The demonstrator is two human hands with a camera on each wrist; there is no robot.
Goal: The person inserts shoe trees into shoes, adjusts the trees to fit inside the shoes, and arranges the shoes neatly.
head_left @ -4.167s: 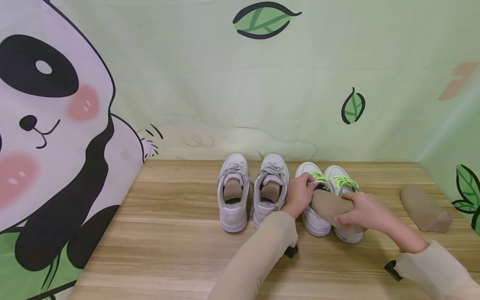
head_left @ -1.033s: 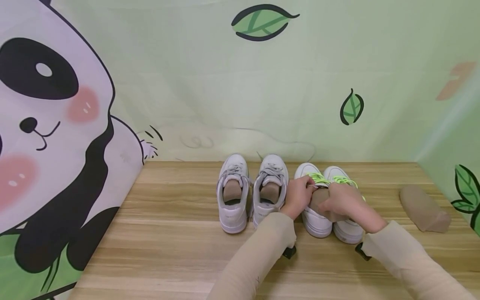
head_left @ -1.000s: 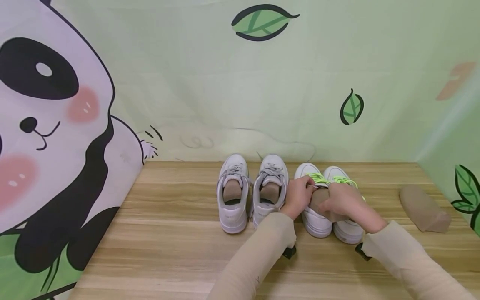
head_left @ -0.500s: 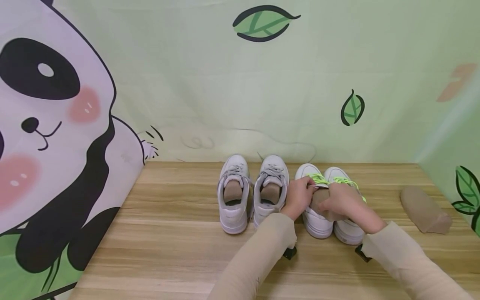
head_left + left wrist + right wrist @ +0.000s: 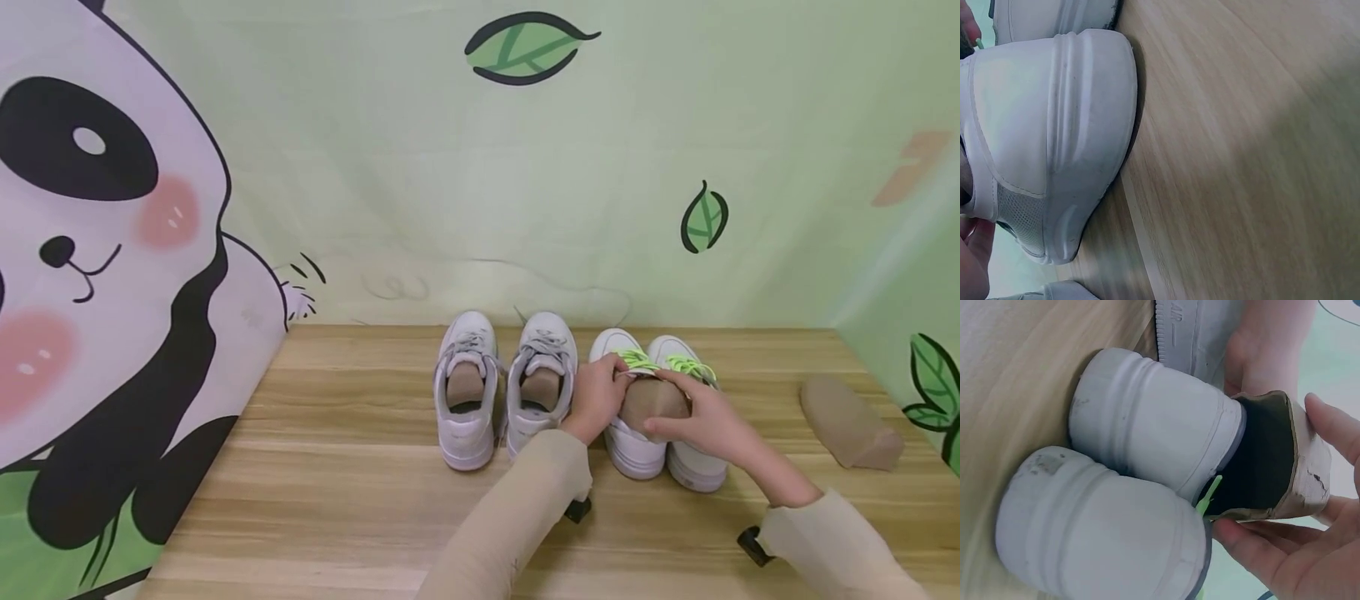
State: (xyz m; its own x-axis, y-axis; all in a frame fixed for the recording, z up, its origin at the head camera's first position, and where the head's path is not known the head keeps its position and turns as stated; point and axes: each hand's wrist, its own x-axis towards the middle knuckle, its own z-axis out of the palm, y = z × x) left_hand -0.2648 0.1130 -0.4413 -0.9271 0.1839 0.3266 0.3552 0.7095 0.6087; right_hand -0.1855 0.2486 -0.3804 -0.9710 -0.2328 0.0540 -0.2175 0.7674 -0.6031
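Note:
My left hand (image 5: 597, 398) pinches the upper edge of the opening of a white sneaker (image 5: 633, 454) with neon-green laces. A brown cardboard shoe insert (image 5: 648, 407) sits front end first in that opening, its back part sticking out. My right hand (image 5: 708, 425) spans the insert, thumb on its near end and fingers along its right side. In the right wrist view the insert (image 5: 1313, 484) shows its hollow, open end between thumb and fingers. The matching sneaker (image 5: 696, 467) stands close at the right, partly behind my right hand.
Two white sneakers with grey laces, a left one (image 5: 467, 442) and a right one (image 5: 542, 333), stand to the left, each with a brown insert inside. Another loose insert (image 5: 851, 422) lies at the right on the wooden surface (image 5: 337, 500). A printed backdrop (image 5: 375, 167) rises behind.
The insert has gone from above the two green-laced sneakers into the left one's opening. Over the last half second my right hand has drawn back and spread. My left hand stays put.

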